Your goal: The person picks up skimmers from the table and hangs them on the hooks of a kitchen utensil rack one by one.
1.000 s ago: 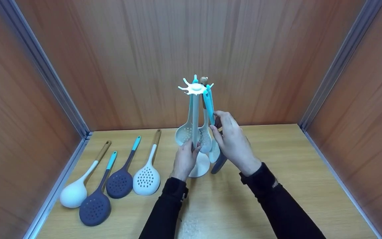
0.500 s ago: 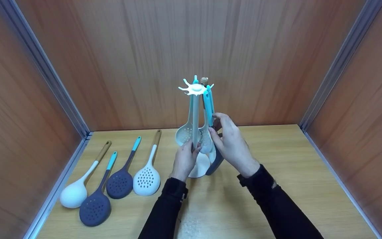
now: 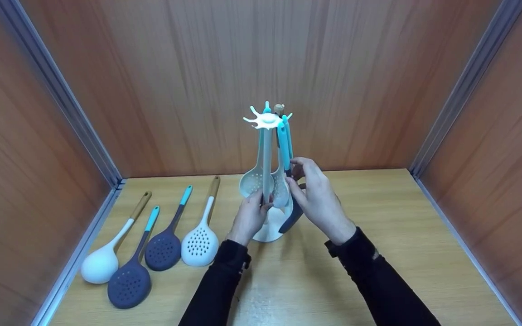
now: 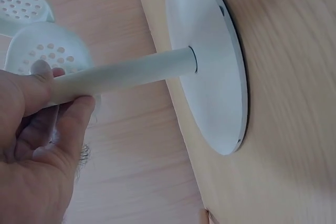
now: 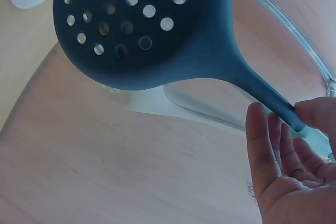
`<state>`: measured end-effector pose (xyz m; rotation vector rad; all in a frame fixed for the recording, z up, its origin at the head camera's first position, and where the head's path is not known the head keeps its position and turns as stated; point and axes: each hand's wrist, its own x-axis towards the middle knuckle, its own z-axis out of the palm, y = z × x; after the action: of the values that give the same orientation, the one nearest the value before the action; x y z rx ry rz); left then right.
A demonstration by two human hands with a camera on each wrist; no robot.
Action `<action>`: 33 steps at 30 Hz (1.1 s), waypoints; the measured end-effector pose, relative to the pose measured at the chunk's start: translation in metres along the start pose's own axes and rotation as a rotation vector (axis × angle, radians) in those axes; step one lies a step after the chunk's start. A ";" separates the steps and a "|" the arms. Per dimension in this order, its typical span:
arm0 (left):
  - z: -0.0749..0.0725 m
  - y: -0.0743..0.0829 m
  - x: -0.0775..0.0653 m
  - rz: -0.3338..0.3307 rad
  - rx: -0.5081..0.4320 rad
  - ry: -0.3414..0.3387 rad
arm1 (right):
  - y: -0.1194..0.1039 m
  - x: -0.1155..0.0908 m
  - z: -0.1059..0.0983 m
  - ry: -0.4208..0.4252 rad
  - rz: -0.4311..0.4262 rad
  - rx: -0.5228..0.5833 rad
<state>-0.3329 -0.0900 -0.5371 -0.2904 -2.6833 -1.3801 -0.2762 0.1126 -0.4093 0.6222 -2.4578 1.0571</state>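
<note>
In the head view, my left hand (image 3: 247, 219) grips the pole of a white utensil stand (image 3: 267, 158) with a top ring of hooks. The left wrist view shows the pole between thumb and fingers, above the round base (image 4: 210, 98). My right hand (image 3: 317, 197) pinches the neck of a dark blue skimmer (image 5: 202, 30), just below its turquoise handle (image 3: 288, 136). That handle's upper end is at the hooks; whether it hangs on one, I cannot tell. Pale perforated utensils hang from the stand, including a rounded one (image 3: 249, 181) on the left.
On the tabletop (image 3: 401, 253) at the left lie a white ladle (image 3: 100, 266), two dark blue skimmers with turquoise handles, one nearer (image 3: 129, 285) and one farther (image 3: 163, 251), and a white skimmer (image 3: 200, 246) with a wooden handle. Wood-grain panels (image 3: 197, 90) enclose the back and sides.
The dark skimmer's head has swung left, closer to the stand's base. My right hand has moved slightly down with it. The stand's base and my left forearm have shifted a little left.
</note>
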 end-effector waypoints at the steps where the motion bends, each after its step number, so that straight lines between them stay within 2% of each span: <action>1: -0.001 -0.001 0.001 0.002 -0.008 -0.004 | 0.001 -0.001 0.000 -0.001 0.004 0.000; 8: -0.003 -0.007 0.000 0.062 -0.064 0.010 | 0.006 -0.009 -0.003 0.009 0.003 0.030; 13: -0.002 -0.006 0.000 0.026 -0.107 0.041 | 0.013 -0.017 -0.005 0.019 0.004 0.029; 19: 0.002 -0.001 0.001 -0.025 -0.112 0.072 | 0.018 -0.022 -0.008 0.044 0.001 0.026; 27: 0.014 0.009 0.004 -0.015 -0.110 0.075 | 0.018 -0.026 -0.014 0.060 0.004 0.036; 33: 0.028 0.017 0.010 -0.017 -0.136 0.077 | 0.018 -0.031 -0.022 0.118 0.000 0.054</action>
<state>-0.3391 -0.0564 -0.5382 -0.2222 -2.5414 -1.5486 -0.2559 0.1472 -0.4218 0.5601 -2.3344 1.1308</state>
